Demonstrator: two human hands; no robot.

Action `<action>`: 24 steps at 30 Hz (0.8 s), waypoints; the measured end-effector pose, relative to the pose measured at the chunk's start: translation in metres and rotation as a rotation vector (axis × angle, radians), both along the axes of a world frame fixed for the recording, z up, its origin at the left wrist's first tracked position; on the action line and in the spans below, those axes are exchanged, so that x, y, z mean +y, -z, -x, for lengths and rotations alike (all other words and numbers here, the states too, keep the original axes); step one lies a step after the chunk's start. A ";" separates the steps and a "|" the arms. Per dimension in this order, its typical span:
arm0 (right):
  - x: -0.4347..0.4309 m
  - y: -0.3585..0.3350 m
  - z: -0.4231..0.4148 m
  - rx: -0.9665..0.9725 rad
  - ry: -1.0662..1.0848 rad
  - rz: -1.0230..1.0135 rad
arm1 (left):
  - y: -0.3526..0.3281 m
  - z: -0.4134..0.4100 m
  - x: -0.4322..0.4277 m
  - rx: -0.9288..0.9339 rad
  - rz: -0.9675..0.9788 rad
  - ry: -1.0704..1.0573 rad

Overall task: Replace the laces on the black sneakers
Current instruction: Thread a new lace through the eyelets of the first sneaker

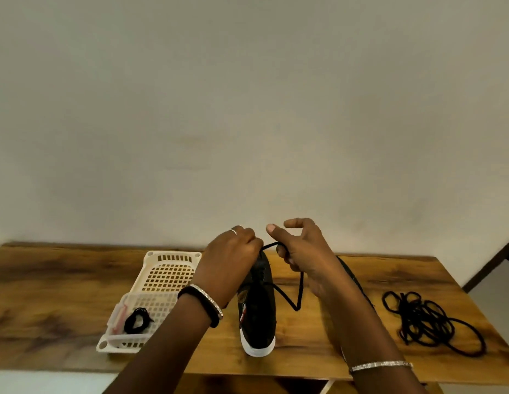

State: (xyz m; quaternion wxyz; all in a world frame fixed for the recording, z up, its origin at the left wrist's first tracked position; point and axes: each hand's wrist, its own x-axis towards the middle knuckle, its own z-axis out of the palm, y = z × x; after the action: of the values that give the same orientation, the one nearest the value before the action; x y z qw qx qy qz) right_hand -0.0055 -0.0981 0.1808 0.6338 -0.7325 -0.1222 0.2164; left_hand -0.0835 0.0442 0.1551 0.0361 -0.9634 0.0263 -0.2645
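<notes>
Black, white-soled sneaker (257,322) trails a loose black lace (286,298).

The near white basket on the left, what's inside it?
A small coiled black lace bundle lies in the basket, with a pinkish strip along its left wall; I cannot tell what that is. The left arm covers its right corner, hiding anything there.

left hand (230,260) pinches lace (286,297) at sneaker (257,322) | right hand (301,251) holds lace, grip seemingly loose
</notes>
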 end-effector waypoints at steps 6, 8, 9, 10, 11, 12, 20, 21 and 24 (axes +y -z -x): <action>-0.015 -0.008 -0.005 -0.462 -0.284 0.374 | -0.023 -0.005 0.027 0.226 0.519 -0.200; -0.012 -0.006 -0.004 -0.554 -0.353 0.550 | -0.029 -0.006 0.033 0.331 0.727 -0.167; -0.009 -0.005 -0.003 -0.601 -0.373 0.620 | -0.031 -0.006 0.035 0.392 0.777 -0.158; -0.004 -0.003 -0.002 -0.652 -0.389 0.675 | -0.034 -0.006 0.035 0.448 0.806 -0.145; 0.000 -0.003 0.000 -0.700 -0.406 0.706 | -0.037 -0.006 0.034 0.502 0.847 -0.130; 0.003 -0.003 0.002 -0.726 -0.420 0.710 | -0.040 -0.007 0.034 0.547 0.914 -0.115; -0.004 0.001 -0.004 -0.414 -0.355 0.262 | -0.051 -0.013 0.037 0.540 1.380 -0.113; -0.007 -0.002 -0.004 -0.325 -0.370 0.178 | -0.052 -0.013 0.038 0.498 1.381 -0.117; -0.013 -0.010 -0.008 -0.202 -0.326 0.014 | -0.055 -0.015 0.039 0.315 1.499 -0.072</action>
State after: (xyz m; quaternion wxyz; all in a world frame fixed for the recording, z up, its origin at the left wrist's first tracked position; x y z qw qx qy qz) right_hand 0.0022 -0.1106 0.1905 0.5700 -0.7253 -0.3005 0.2424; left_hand -0.0681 0.0834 0.2104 -0.6223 -0.7569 -0.1868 -0.0699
